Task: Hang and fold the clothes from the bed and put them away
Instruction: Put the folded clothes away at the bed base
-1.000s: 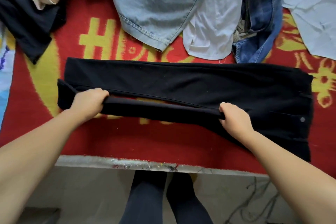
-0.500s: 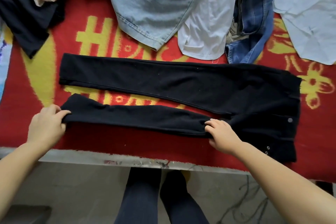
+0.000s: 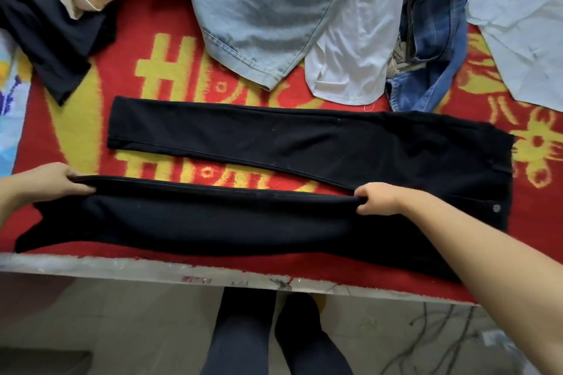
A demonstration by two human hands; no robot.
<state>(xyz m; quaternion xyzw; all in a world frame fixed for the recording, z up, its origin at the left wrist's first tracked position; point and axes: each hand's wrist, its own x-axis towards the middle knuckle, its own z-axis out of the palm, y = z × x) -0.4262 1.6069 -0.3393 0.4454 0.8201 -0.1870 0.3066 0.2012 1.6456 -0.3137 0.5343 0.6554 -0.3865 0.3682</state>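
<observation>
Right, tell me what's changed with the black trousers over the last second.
Both hands, left hand and right hand, grip the near leg of the black trousers along its far edge. A second ago that leg was lifted against the far leg; since then it was drawn back toward the bed's edge and spread wider. The far leg and other clothes stayed put.

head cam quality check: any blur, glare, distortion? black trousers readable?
Head view: soft even light, no glare or hard shadows; wide-angle bend along the bed edge; slight softness overall. The black trousers lose fold detail in the dark, though left hand and right hand gripping the near leg stay clear.
</observation>
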